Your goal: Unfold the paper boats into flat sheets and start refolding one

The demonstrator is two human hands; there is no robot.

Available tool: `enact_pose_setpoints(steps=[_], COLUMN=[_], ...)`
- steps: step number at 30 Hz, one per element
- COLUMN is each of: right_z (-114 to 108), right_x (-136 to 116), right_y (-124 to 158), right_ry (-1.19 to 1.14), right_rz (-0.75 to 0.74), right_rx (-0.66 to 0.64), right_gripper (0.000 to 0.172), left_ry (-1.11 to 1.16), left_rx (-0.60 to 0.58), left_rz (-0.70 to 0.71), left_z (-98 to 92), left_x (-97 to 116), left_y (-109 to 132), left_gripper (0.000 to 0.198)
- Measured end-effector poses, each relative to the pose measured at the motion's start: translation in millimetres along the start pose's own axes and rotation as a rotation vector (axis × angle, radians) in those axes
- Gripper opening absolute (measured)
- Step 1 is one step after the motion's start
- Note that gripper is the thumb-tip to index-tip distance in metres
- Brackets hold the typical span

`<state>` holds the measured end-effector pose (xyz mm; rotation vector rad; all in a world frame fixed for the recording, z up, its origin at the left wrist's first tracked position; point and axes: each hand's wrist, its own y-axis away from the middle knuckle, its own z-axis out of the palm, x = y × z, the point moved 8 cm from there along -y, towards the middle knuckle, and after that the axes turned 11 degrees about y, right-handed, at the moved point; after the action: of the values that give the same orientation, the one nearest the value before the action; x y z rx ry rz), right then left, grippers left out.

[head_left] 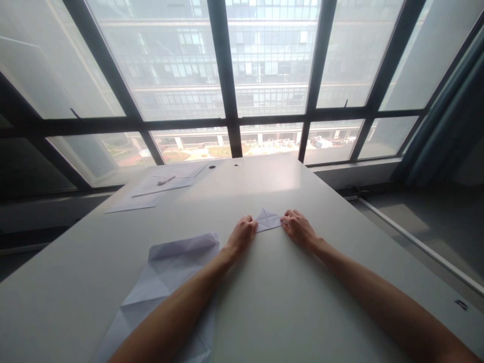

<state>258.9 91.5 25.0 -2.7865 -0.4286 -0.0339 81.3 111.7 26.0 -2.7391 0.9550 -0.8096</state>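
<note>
A small piece of folded white paper [267, 220], roughly triangular with its peak pointing away from me, lies on the white table [242, 312]. My left hand [243, 234] grips its left corner, fingers closed. At the right corner, my right hand [297, 226] pinches the paper between thumb and fingers. Crease lines run down from the peak. A larger creased sheet of paper [166, 282] lies under and beside my left forearm, which hides part of it.
Flat paper sheets [151, 189] with a small white object [166, 180] on top lie at the far left. Two small round fittings, one a dark hole [212, 167], are near the far edge. Windows [272, 65] rise behind the table; a curtain [442, 106] hangs at right.
</note>
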Motion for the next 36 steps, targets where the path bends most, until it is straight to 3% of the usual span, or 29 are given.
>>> enact_pose_setpoints(steps=[8, 18, 31, 36], right_z=[-1.7, -0.5, 10.6, 13.1], right_x=[-0.3, 1.2, 13.7, 19.3], right_y=[0.5, 2.5, 0.4, -1.7], right_ry=[-0.018, -0.113, -0.309, -0.496], right_rz=[0.01, 0.006, 0.062, 0.071], right_rx=[0.021, -0.005, 0.072, 0.147], right_gripper=[0.021, 0.026, 0.026, 0.024], left_ry=[-0.034, -0.08, -0.089, -0.077], left_rx=[0.043, 0.012, 0.005, 0.026], left_rz=[-0.002, -0.06, -0.072, -0.062], left_z=[-0.2, -4.5, -4.6, -6.7], left_x=[10.8, 8.7, 5.9, 5.3], left_y=[3.6, 4.1, 2.5, 2.5], left_gripper=[0.021, 0.03, 0.018, 0.023])
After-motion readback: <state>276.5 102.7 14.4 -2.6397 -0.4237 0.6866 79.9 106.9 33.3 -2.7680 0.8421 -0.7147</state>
